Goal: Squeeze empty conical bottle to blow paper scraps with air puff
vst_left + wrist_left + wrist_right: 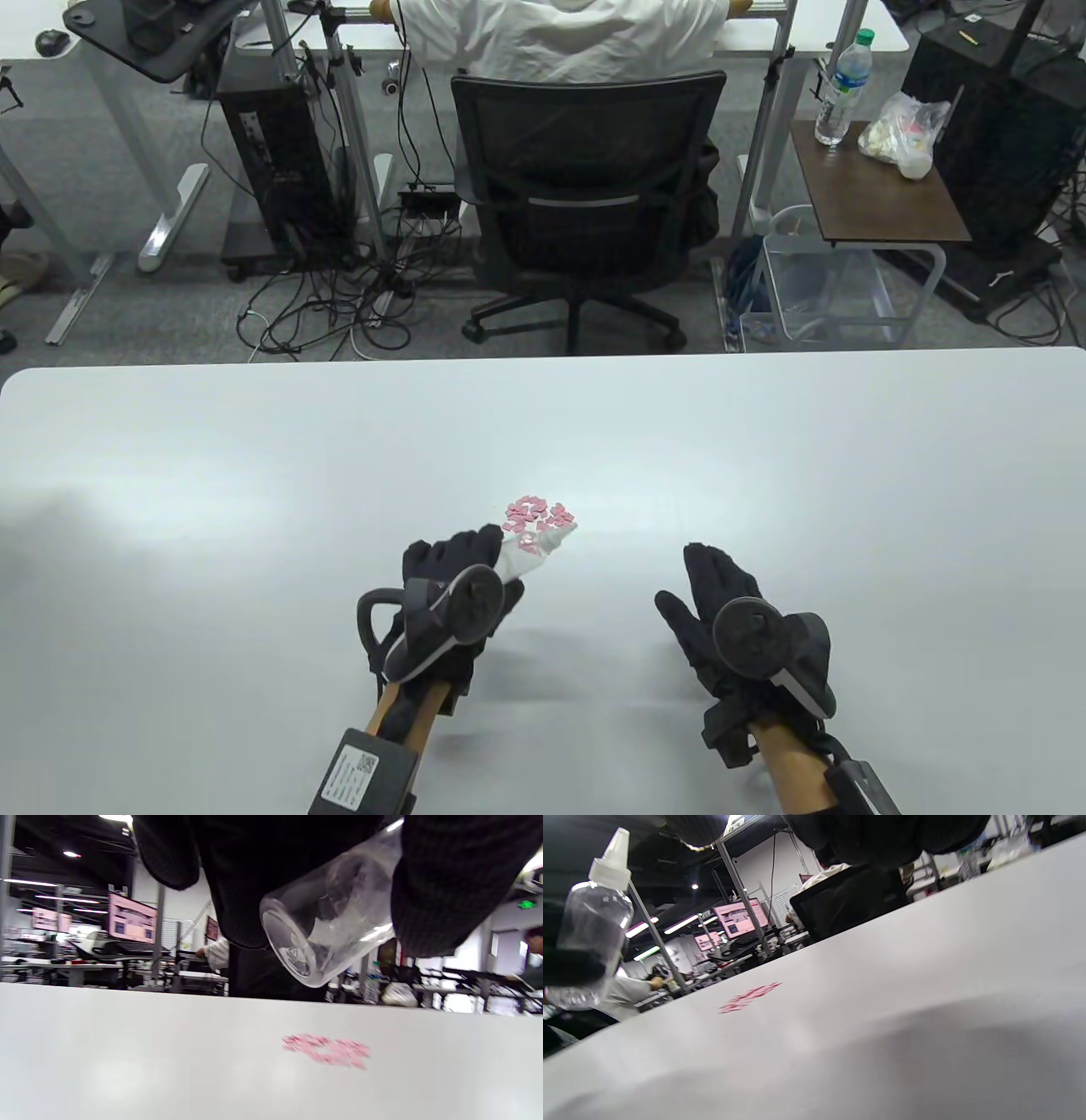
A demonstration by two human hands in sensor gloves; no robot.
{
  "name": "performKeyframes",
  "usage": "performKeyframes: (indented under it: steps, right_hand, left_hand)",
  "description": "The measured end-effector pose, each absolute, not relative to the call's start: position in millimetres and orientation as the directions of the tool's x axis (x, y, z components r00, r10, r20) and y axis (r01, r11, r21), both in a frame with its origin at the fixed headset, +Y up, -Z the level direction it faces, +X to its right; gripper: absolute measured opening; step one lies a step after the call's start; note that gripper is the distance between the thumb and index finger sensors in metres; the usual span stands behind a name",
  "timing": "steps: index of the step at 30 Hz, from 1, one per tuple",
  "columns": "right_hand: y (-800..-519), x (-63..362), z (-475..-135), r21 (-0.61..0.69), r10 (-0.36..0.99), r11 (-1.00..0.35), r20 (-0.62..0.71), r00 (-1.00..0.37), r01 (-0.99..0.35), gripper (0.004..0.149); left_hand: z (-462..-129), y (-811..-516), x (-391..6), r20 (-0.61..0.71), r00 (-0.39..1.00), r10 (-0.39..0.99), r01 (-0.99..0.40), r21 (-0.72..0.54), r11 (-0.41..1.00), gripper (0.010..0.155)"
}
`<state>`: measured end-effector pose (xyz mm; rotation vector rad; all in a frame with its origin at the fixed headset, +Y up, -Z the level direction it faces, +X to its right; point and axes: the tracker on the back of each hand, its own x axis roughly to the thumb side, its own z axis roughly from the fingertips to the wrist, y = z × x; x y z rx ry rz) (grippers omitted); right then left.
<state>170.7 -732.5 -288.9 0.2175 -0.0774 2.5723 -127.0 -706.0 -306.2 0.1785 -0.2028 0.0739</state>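
We see the clear bottle [530, 552] held off the bench [254, 475] in our left hand [454, 586], the gloved fingers [445, 887] curled round its body. Its white conical cap [611, 857] sticks out past the fingertips, tilted toward the pink scraps [539, 514]. From the table view the cap seems to hang over the near edge of the scraps; the wrist views show it raised above them, not touching. The flat base [292, 946] of the bottle faces back toward the wrist. The scraps lie in one small cluster on the bench, just beyond the left hand's grip.

Our right hand [721, 607] is well apart to the right, holding nothing, fingers straight and together, thumb out to the side. Beyond the bench a person [560, 34] in a white shirt sits in a black chair [585, 187].
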Motion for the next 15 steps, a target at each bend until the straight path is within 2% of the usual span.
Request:
performKeyframes:
  steps: [4,6,9,15]
  right_hand:
    - [-740,165,-286,0.136,0.788,-0.616,0.127,-0.603,-0.776,0.069]
    - [-744,161,-286,0.158,0.854,-0.521,0.092,-0.513,-0.839,0.067]
    - [-747,158,-284,0.156,0.874,-0.485,0.072,-0.48,-0.86,0.059]
    - [-748,154,-283,0.185,0.899,-0.437,0.051,-0.436,-0.88,0.046]
  left_hand:
    - [-278,-711,-107,0.265,0.958,-0.109,0.055,0.203,0.978,0.073]
    - [-274,-713,-99,0.276,0.942,-0.192,0.128,0.234,0.964,0.073]
    - [-267,-714,-90,0.301,0.919,-0.254,0.173,0.269,0.948,0.073]
    - [-258,-711,-84,0.331,0.9,-0.283,0.162,0.349,0.923,0.073]
